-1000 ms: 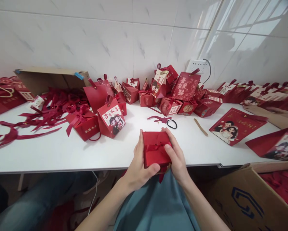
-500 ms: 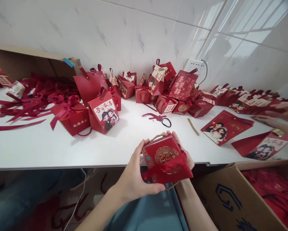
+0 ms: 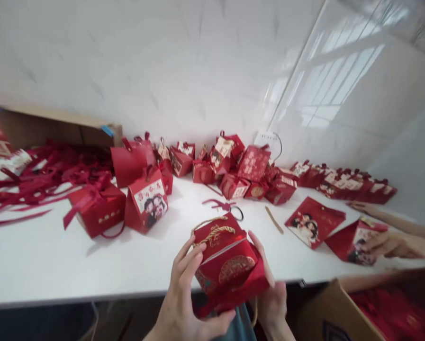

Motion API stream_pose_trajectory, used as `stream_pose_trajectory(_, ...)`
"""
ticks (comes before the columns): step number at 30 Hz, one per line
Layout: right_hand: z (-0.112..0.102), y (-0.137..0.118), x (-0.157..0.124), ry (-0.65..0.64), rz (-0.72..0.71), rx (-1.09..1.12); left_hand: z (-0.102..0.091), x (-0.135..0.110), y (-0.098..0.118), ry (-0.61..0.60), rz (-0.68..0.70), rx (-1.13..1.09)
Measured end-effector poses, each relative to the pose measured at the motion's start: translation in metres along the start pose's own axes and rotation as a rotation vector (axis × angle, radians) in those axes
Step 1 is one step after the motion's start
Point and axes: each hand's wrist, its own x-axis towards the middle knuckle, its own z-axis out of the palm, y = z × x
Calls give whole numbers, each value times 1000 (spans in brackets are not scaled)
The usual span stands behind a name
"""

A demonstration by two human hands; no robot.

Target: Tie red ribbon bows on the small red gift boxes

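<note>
A red gift box [image 3: 212,255] with a gold round emblem, a twisted gold cord handle and a red ribbon is held up at the front edge of the white table [image 3: 134,279]. My left hand [image 3: 184,289] grips its left side, thumb below and fingers along the upper edge. On the right side, my right hand [image 3: 269,279] closes round the box, partly hidden by it and blurred. The box tilts so that its top and front both show. Just beyond it lie a dark red ribbon piece [image 3: 217,204] and a black hair tie [image 3: 238,213].
Finished-looking red boxes [image 3: 248,170] cluster along the wall, with two more boxes [image 3: 146,201] at left. Loose ribbons [image 3: 52,170] spill from a cardboard carton [image 3: 34,121]. Another person's hand [image 3: 386,244] holds a red box at right, above an open carton [image 3: 335,308].
The view has tilted upward. My hands have tipped the gift box so its top with the cord now shows. The other person's hand has come onto a box at right.
</note>
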Motion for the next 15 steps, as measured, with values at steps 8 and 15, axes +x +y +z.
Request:
stream_pose_trajectory(8,-40,-15,71,94,-62,-225,14,53,-62,-390,-34,-91)
stream_pose_trajectory(15,-34,-58,150,91,10,-510,34,68,-130,-509,-139,46)
